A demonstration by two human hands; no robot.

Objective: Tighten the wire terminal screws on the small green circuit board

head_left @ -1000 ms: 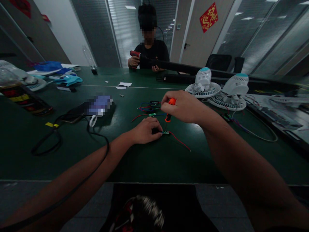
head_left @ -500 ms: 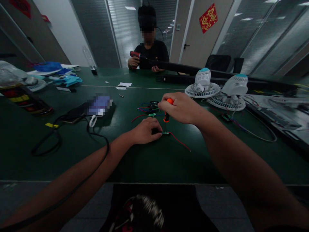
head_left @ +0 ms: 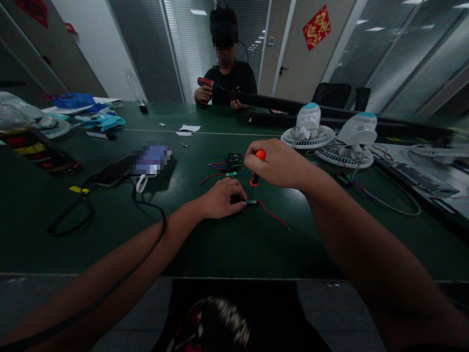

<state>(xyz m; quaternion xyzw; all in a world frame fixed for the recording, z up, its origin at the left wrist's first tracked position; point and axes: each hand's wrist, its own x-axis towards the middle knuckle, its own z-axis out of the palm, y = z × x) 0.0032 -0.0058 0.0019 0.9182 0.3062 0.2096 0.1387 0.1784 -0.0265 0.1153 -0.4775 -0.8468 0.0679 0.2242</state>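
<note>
Dark green table (head_left: 264, 252) spreads wide before us under dim light, with glass partitions (head_left: 134, 44) behind it. On its middle part lies a small green circuit board (head_left: 252, 202), and from its right end one red wire (head_left: 273, 215) runs toward us and to the right. Our left hand (head_left: 223, 199) rests there with bent fingers, and its fingertips are at the board's left end; we cannot tell if they pinch it or only press it. Our right hand (head_left: 274, 162) is closed around a screwdriver (head_left: 260, 155), whose orange end shows above the fist; it stands almost upright, and its thin shaft points down to the board. Whether the tip touches, we cannot see exactly. Just beyond the left hand we find more small boards (head_left: 231, 174) with red and blue wires. Farther to the right sit two white fans (head_left: 308, 120). On the left side lie a phone (head_left: 150, 159) and a black cable (head_left: 164, 220). Across from us, a person (head_left: 234, 78) in black holds a red power tool (head_left: 204, 82).
</note>
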